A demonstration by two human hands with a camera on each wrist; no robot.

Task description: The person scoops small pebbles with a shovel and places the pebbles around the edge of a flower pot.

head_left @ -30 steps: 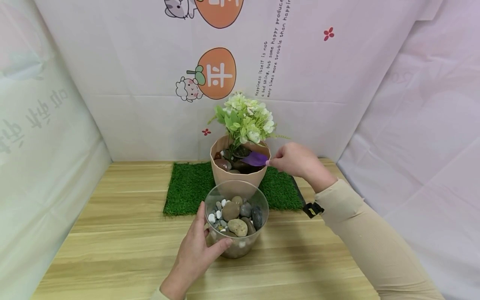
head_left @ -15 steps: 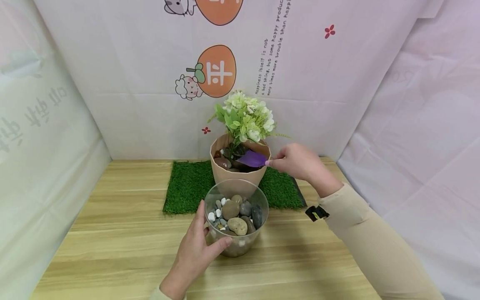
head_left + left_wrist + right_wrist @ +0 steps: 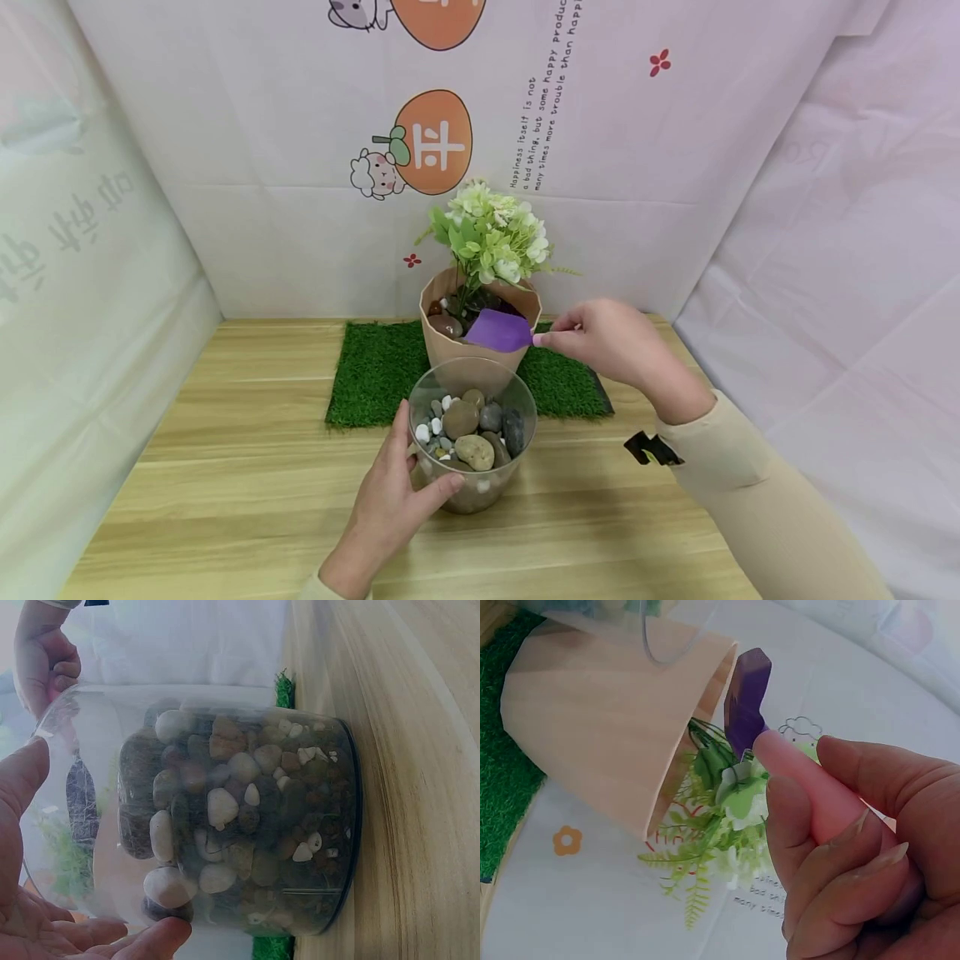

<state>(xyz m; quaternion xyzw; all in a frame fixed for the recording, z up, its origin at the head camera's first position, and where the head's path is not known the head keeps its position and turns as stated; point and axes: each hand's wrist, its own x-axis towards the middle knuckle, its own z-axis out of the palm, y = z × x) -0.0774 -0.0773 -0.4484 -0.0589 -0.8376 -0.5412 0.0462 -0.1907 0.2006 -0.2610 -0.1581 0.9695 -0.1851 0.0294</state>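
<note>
Here, the clear bucket holds stones, the planter flowers.

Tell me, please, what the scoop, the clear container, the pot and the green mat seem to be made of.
Scoop: probably plastic, with a smooth purple blade and pink handle.
Clear container: likely rigid plastic, glass possible; stones show through its glossy wall.
Pot: perhaps plastic; matte peach, with a thin rim.
Green mat: probably synthetic turf; its surface is uniform green tufts.

Handle partly behind right grip
</note>
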